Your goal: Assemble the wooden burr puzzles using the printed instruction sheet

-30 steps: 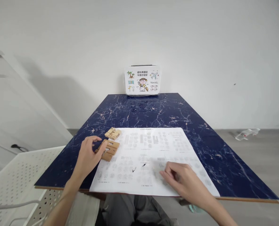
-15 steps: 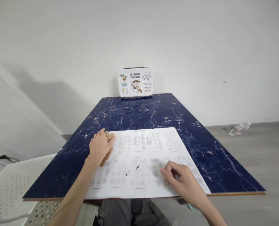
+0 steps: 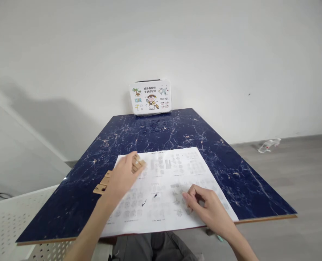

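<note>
My left hand (image 3: 123, 172) is closed around a few light-brown, flat wooden pieces (image 3: 138, 164) over the upper left of a white printed sheet (image 3: 161, 185). It is slightly smeared by motion. More wooden pieces (image 3: 103, 183), some with dark holes, lie at the left edge of the sheet, partly hidden by my left wrist. Near the sheet's lower right, my right hand (image 3: 207, 206) rests with its fingers curled in, and nothing shows between thumb and fingers. Two small dark, thin bits (image 3: 155, 195) lie on the paper between my hands.
A white case with cartoon prints (image 3: 150, 98) stands at the far end of the blue marbled table (image 3: 155, 134), against the wall. Left of the table is a white perforated surface (image 3: 5, 224). A clear plastic item (image 3: 269, 145) lies on the floor at right.
My left hand has shifted right with some wooden pieces in it, and pieces it covered before now show at its left. My right hand keeps its pose. The view has turned slightly.
</note>
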`<state>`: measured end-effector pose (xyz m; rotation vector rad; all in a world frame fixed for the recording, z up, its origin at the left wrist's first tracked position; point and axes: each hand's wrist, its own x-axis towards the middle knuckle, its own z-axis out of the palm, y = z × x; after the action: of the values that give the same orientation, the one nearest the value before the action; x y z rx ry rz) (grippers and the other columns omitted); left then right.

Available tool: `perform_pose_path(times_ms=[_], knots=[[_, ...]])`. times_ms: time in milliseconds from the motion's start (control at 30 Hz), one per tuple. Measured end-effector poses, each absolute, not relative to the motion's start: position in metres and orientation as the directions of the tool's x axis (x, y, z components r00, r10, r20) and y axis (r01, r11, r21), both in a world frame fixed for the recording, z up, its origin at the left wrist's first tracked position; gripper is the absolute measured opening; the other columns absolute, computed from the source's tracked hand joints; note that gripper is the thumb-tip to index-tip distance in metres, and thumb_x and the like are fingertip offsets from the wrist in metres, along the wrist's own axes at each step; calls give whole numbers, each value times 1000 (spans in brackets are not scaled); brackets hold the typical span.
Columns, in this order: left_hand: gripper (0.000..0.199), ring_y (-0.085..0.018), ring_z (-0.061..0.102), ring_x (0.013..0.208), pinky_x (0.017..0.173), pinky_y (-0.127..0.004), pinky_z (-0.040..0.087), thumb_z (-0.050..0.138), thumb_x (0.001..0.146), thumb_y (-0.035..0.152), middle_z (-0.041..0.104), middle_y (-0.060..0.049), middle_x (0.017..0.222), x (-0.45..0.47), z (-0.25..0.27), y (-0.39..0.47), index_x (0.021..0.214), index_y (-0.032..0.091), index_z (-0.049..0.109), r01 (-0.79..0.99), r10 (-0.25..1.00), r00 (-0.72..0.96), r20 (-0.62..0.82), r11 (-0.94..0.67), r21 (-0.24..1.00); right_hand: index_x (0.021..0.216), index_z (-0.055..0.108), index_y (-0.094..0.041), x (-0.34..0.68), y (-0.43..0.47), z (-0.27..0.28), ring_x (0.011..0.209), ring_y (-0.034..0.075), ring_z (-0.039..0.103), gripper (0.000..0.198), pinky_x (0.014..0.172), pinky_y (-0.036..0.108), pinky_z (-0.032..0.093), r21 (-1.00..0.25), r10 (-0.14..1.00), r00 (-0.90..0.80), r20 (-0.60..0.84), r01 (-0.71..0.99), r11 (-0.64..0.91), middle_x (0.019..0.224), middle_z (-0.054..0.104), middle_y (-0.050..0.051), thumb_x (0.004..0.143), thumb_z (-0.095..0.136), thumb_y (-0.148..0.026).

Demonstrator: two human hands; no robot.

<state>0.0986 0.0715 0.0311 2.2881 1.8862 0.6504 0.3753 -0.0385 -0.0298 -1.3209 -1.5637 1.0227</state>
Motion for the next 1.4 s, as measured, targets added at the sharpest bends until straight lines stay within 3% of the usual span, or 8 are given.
perform_pose_path(times_ms=[167,400,633,900,1100,1200,1400], knots=[[58,-31,62,125,104,-46,52,70,93,47,65,-8,136,150,21,19,145,32,48,712,850,491,193,-519,473,71,44,-23,376,-37,-31,63,16,50,44,63,29,39,-943,989,-110,97,308,126,65,56,-1,102,51,-54],[52,-30,61,127,103,-46,53,72,94,34,64,-7,136,176,6,8,141,32,49,627,784,598,167,-587,512,71,46,-23,377,-37,-29,62,15,50,44,63,28,39,-951,990,-102,100,283,125,65,58,-1,102,52,-54],[87,-39,44,146,117,-59,42,80,83,53,48,-15,156,155,-12,6,155,29,38,694,850,497,175,-510,508,72,48,-22,377,-36,-29,63,15,51,43,63,26,40,-944,988,-97,118,297,142,66,58,-1,103,53,-51],[58,-35,54,136,113,-52,48,77,87,45,59,-10,145,139,-17,-5,139,31,55,675,885,425,192,-450,584,78,49,-23,377,-36,-30,70,16,55,37,65,26,45,-925,985,-29,170,341,169,73,59,1,103,53,-50],[61,-32,58,133,110,-48,51,78,86,33,62,-5,143,136,-13,-7,141,37,53,639,911,381,156,-382,668,102,61,-23,371,-35,-35,93,22,63,15,81,33,51,-841,955,-18,296,470,270,105,66,7,101,59,-38],[62,-31,57,136,113,-48,49,77,86,32,60,-4,146,135,-15,-7,142,38,52,635,919,366,148,-363,682,111,64,-26,368,-34,-40,113,27,61,15,94,39,52,-788,941,-23,336,540,295,120,63,10,100,60,-35],[61,-33,59,134,111,-50,51,77,86,37,61,-6,146,134,-19,-7,142,36,53,627,925,343,162,-354,694,113,65,-27,367,-33,-41,119,31,59,15,100,46,52,-724,931,-114,347,599,343,122,63,10,99,62,-32]])
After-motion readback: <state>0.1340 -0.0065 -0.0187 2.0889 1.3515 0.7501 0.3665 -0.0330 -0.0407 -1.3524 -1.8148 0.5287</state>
